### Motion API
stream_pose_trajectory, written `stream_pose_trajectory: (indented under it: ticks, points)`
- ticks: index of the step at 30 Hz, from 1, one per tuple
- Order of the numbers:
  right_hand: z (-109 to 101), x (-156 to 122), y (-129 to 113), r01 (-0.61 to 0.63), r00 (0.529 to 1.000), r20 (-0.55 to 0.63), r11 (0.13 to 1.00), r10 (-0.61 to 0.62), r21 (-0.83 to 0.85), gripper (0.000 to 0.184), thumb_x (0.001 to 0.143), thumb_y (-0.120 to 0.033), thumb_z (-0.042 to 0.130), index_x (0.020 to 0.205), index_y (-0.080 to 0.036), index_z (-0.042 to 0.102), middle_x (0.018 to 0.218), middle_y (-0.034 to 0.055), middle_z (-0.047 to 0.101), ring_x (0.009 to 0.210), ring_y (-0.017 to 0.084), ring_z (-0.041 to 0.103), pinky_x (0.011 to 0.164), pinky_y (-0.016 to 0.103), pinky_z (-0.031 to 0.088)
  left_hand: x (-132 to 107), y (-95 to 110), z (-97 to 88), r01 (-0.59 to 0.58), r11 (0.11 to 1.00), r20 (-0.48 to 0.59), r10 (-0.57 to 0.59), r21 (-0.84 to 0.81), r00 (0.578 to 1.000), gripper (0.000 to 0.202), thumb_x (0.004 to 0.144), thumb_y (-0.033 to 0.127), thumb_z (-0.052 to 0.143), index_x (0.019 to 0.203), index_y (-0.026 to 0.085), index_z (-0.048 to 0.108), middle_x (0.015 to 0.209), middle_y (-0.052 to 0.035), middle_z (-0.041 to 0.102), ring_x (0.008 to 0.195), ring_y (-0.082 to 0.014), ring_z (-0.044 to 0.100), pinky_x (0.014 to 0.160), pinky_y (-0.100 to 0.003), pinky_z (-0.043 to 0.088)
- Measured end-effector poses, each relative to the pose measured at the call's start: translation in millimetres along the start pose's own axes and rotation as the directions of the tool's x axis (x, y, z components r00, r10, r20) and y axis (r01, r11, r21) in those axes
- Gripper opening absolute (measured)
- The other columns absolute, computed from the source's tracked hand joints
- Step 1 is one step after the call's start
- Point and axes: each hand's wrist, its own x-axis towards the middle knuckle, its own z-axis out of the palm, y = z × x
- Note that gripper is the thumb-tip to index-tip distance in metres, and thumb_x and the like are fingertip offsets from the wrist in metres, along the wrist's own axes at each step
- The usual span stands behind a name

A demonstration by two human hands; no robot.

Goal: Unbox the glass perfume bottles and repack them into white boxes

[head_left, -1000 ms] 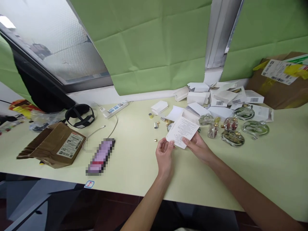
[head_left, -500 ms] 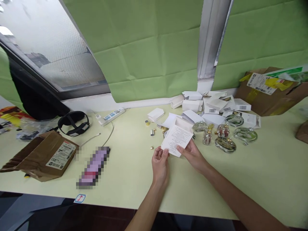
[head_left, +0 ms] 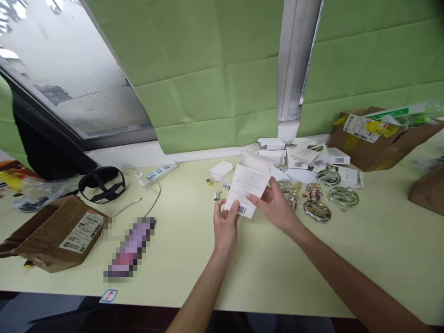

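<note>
A barcode (head_left: 242, 209) now shows on the white carton (head_left: 251, 178) just beside the left grip (head_left: 225, 231); half a second ago it did not. Left grip and right grip (head_left: 277, 210) are both clamped on the carton, above the surface (head_left: 183, 249). Beyond the right grip, white boxes (head_left: 305, 155) lie heaped; farther right, a brown box (head_left: 367, 152) holds green-and-clear plastic (head_left: 416, 118).

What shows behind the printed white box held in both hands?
A small metal piece peeks out past the left edge of the printed white box; beyond its upper right lie piled white cartons. Whatever it covers on the tabletop cannot be seen.
</note>
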Motion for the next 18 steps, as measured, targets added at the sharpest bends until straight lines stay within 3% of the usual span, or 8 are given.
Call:
stream_pose_trajectory:
  ticks: [3,5,6,9,12,15,18]
  points:
    - [-41.9,35.6,-37.9,-0.049,0.998,-0.063,0.954,0.031,-0.295,0.058,0.079,-0.037,0.076,0.129,-0.029,0.048,0.13,0.0081,0.064,0.112,0.024,0.064,0.091,0.04,0.058,39.7,21.0,13.5,-0.115,0.973,0.055,0.106,0.202,0.993,0.045,0.071,0.038,0.081,0.103,0.021,0.053,0.092,-0.0021,0.069,0.077,-0.0131,0.066,0.069,-0.025,0.054]
    - [-89.4,59.8,-60.5,-0.108,0.948,-0.31,0.841,-0.073,-0.53,0.055,0.086,-0.041,0.068,0.135,-0.031,0.047,0.136,0.0068,0.06,0.111,0.022,0.063,0.084,0.035,0.058,76.7,30.7,19.5,-0.196,0.933,0.084,0.179,0.301,0.98,0.045,0.069,0.037,0.081,0.1,0.02,0.054,0.101,-0.0055,0.069,0.08,-0.016,0.068,0.066,-0.026,0.054]
    - [-116.5,70.1,-69.1,-0.194,0.885,-0.446,0.766,-0.132,-0.612,0.05,0.09,-0.041,0.063,0.136,-0.03,0.048,0.135,0.0063,0.06,0.108,0.019,0.063,0.084,0.031,0.056,96.2,33.2,21.2,-0.228,0.906,0.083,0.212,0.357,0.974,0.042,0.069,0.037,0.08,0.098,0.019,0.055,0.103,-0.0064,0.069,0.08,-0.0165,0.068,0.063,-0.026,0.054]
    - [-194.0,90.8,-79.2,-0.429,0.752,-0.654,0.695,-0.078,-0.577,0.039,0.095,-0.027,0.057,0.131,-0.012,0.053,0.133,0.0185,0.057,0.114,0.022,0.058,0.094,0.036,0.048,147.7,30.5,22.9,-0.244,0.829,0.077,0.238,0.504,0.968,0.037,0.071,0.036,0.075,0.099,0.017,0.06,0.098,-0.0066,0.068,0.075,-0.0151,0.065,0.058,-0.024,0.051]
    - [-245.3,102.6,-67.2,-0.624,0.655,-0.749,0.627,0.095,-0.466,0.035,0.093,-0.031,0.063,0.124,-0.015,0.06,0.127,0.0118,0.061,0.111,0.023,0.061,0.092,0.042,0.052,177.2,19.1,22.5,-0.208,0.796,0.08,0.198,0.569,0.977,0.038,0.07,0.032,0.074,0.103,0.015,0.063,0.091,-0.0063,0.068,0.07,-0.014,0.063,0.059,-0.024,0.05]
    - [-267.8,116.7,-46.3,-0.695,0.604,-0.764,0.619,0.227,-0.365,0.036,0.095,-0.036,0.059,0.127,-0.017,0.058,0.126,0.0092,0.06,0.108,0.022,0.063,0.089,0.042,0.054,185.9,11.0,20.5,-0.18,0.741,0.118,0.135,0.647,0.984,0.046,0.071,0.024,0.071,0.115,0.014,0.063,0.092,-0.0069,0.067,0.07,-0.0148,0.065,0.064,-0.028,0.053]
    - [-275.0,133.3,-29.1,-0.656,0.608,-0.751,0.695,0.256,-0.294,0.038,0.096,-0.038,0.058,0.127,-0.016,0.058,0.127,0.0103,0.059,0.109,0.022,0.063,0.09,0.043,0.053,184.2,10.8,16.1,-0.185,0.649,0.133,0.13,0.738,0.983,0.054,0.069,0.018,0.069,0.123,0.014,0.06,0.106,-0.0118,0.065,0.083,-0.0205,0.067,0.079,-0.035,0.054]
